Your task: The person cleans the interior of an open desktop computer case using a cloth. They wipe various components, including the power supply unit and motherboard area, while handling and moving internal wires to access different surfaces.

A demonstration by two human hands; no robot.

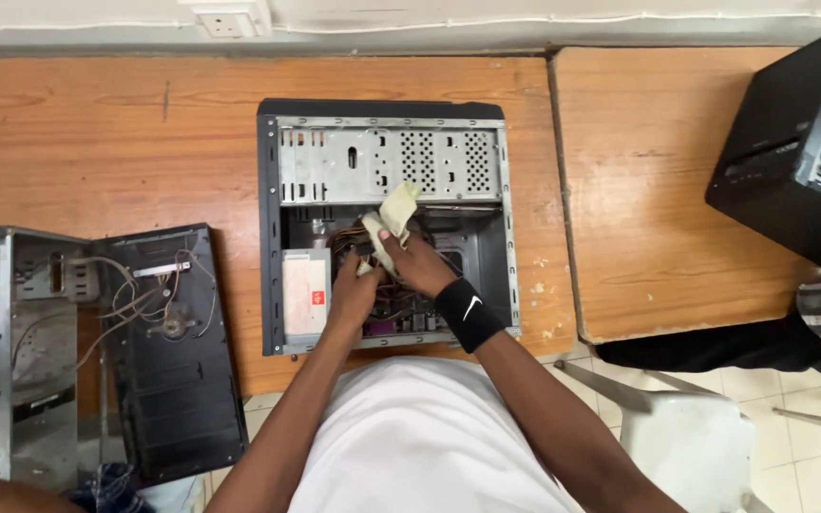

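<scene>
The white shirt is filling the bottom of the view, nearest the camera, with both forearms reaching forward into the open computer case lying on the wooden desk. The right hand, wearing a black wristband, is closing its grip around a pale yellowish cloth, whose free end is sticking up towards the drive cage. The left hand is resting low inside the case, just beside the power supply and the bundle of coloured cables; its fingers are curled, but I cannot tell whether they are gripping anything. This looks like wiping dust from the interior, mid-step. The next move is probably calling for keeping the cables aside and working the cloth gently around the motherboard. A second opened case is lying to the left, and another black case at the right.
</scene>
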